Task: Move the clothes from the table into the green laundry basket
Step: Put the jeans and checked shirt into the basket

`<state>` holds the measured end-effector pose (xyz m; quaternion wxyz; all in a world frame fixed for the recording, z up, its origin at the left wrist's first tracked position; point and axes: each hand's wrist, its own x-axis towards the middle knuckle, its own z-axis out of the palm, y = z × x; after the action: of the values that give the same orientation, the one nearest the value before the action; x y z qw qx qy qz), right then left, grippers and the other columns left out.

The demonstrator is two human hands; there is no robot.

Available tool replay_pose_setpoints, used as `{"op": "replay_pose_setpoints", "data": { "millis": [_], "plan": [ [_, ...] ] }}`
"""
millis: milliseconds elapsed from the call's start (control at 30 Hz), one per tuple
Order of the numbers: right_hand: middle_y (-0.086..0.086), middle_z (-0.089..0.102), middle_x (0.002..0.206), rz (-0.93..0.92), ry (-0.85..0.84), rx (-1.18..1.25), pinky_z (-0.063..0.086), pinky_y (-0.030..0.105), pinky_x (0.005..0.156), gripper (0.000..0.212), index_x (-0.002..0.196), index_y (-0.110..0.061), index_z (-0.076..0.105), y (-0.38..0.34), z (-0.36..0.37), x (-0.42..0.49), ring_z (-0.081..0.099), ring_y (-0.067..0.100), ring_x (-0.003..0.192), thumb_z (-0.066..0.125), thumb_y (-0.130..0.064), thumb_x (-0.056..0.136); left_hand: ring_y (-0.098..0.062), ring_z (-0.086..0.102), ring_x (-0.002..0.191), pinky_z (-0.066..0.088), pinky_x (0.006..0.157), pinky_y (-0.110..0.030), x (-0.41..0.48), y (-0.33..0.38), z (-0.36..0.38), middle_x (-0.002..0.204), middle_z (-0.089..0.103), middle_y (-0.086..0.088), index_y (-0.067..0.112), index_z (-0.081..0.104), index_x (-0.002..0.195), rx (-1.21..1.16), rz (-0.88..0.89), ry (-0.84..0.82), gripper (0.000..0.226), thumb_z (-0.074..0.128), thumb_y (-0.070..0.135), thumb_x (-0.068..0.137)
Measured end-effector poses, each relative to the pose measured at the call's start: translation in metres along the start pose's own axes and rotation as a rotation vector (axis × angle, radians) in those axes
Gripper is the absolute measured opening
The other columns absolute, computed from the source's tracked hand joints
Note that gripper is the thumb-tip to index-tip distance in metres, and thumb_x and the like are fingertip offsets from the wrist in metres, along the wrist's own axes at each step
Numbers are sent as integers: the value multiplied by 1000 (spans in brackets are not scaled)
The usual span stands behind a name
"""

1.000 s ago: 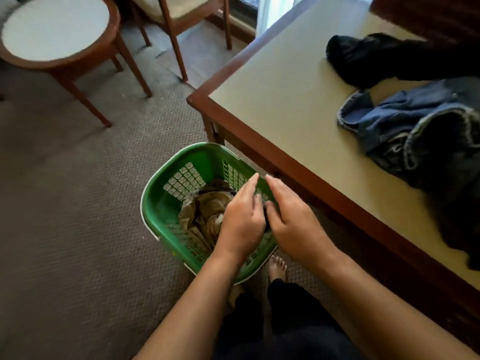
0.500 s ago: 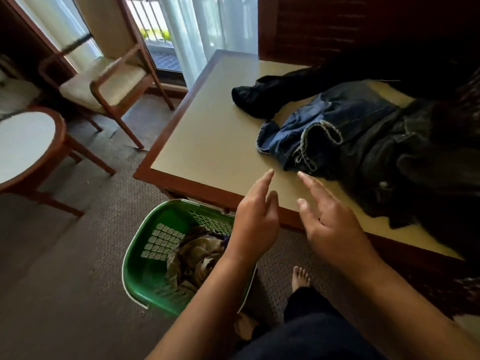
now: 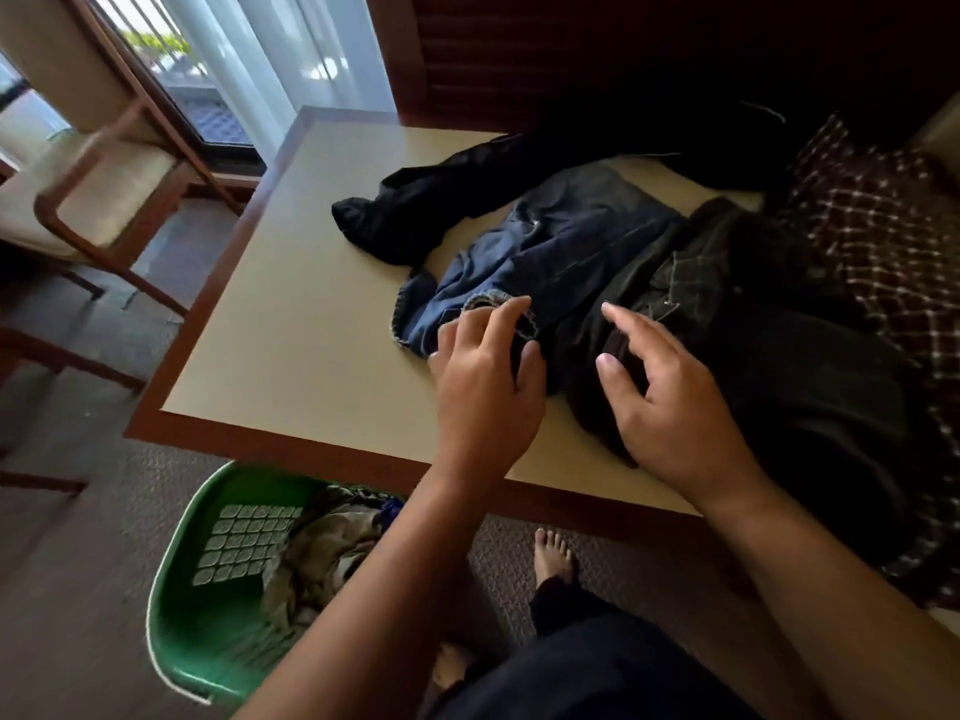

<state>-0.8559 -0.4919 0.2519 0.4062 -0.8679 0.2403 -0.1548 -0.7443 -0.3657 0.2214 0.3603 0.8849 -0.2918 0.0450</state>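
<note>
A pile of clothes lies on the beige table: blue jeans, a black garment behind them, dark trousers and a plaid shirt to the right. My left hand hovers open over the frayed hem of the blue jeans, fingertips touching or nearly touching it. Just to its right, my right hand is open above the dark trousers. The green laundry basket stands on the carpet below the table's front edge, with a camouflage-patterned garment inside.
A wooden armchair stands at the left by the window. The table's wooden rim lies between the clothes and the basket. My bare foot and dark trouser leg are on the carpet beside the basket.
Both hands rose out of the basket, empty, and moved forward over the table edge onto the clothes pile. The view has tilted up from the basket to the table.
</note>
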Motion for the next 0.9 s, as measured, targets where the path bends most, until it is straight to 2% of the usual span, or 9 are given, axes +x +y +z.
{"op": "replay_pose_setpoints", "data": {
  "millis": [133, 267, 333, 500, 600, 667, 733, 800, 900],
  "plan": [
    [-1, 45, 154, -11, 6, -84, 20, -2, 107, 49, 151, -14, 44, 20, -19, 30, 34, -5, 137, 54, -20, 103, -30, 26, 149, 24, 119, -56, 29, 11, 15, 154, 40, -8, 27, 42, 152, 221, 90, -54, 69, 63, 46, 89],
    [-2, 30, 163, 59, -196, -119, 16, 10, 114, 60, 158, -18, 30, 34, -16, 56, 24, 6, 149, 54, -26, 103, -36, -13, 157, 10, 122, -64, 61, -5, 32, 171, -13, -6, 42, 3, 161, 356, -84, -444, 100, 70, 53, 87],
    [-1, 24, 166, 81, -283, -140, 11, 11, 113, 64, 159, -16, 25, 39, -9, 64, 19, 8, 151, 54, -27, 103, -40, -14, 156, 10, 120, -71, 73, -19, 39, 171, -16, -4, 45, 0, 160, 432, -173, -549, 103, 71, 53, 86],
    [3, 19, 167, 106, -368, -165, 9, 18, 118, 67, 160, -12, 20, 46, 9, 76, 14, 13, 154, 52, -26, 103, -52, -5, 153, -7, 107, -85, 117, -29, 45, 170, 14, -9, 46, 11, 159, 636, -189, -679, 97, 67, 66, 83],
    [3, 19, 167, 110, -384, -177, 11, 20, 120, 68, 160, -12, 19, 47, 13, 81, 14, 14, 154, 52, -27, 103, -49, -14, 153, -2, 110, -83, 138, -28, 61, 171, -14, -10, 44, -14, 158, 628, -166, -703, 128, 77, 69, 72],
    [3, 20, 167, 112, -386, -177, 11, 20, 120, 67, 160, -12, 20, 50, 12, 83, 15, 13, 154, 52, -26, 103, -48, -14, 153, 7, 110, -84, 144, -31, 73, 169, -23, -6, 48, -21, 155, 485, -284, -722, 132, 78, 70, 70],
    [2, 21, 167, 116, -386, -175, 11, 17, 118, 66, 160, -11, 21, 53, 9, 85, 16, 12, 153, 51, -24, 103, -49, -7, 154, 20, 108, -83, 146, -38, 83, 171, -17, -5, 53, -22, 152, 397, -410, -716, 132, 78, 70, 69],
    [2, 23, 166, 124, -376, -162, 10, 13, 115, 65, 160, -11, 23, 56, 7, 85, 18, 10, 153, 51, -22, 103, -49, 18, 149, 33, 102, -78, 149, -43, 89, 167, 12, -8, 55, -16, 152, 433, -431, -691, 131, 81, 67, 65],
    [1, 26, 165, 129, -361, -149, 12, 14, 115, 64, 159, -11, 25, 58, 7, 86, 20, 9, 152, 52, -21, 102, -39, 50, 125, 51, 91, -60, 161, -46, 87, 140, 48, -8, 46, 23, 148, 416, -390, -619, 101, 80, 56, 66]
  ]
}}
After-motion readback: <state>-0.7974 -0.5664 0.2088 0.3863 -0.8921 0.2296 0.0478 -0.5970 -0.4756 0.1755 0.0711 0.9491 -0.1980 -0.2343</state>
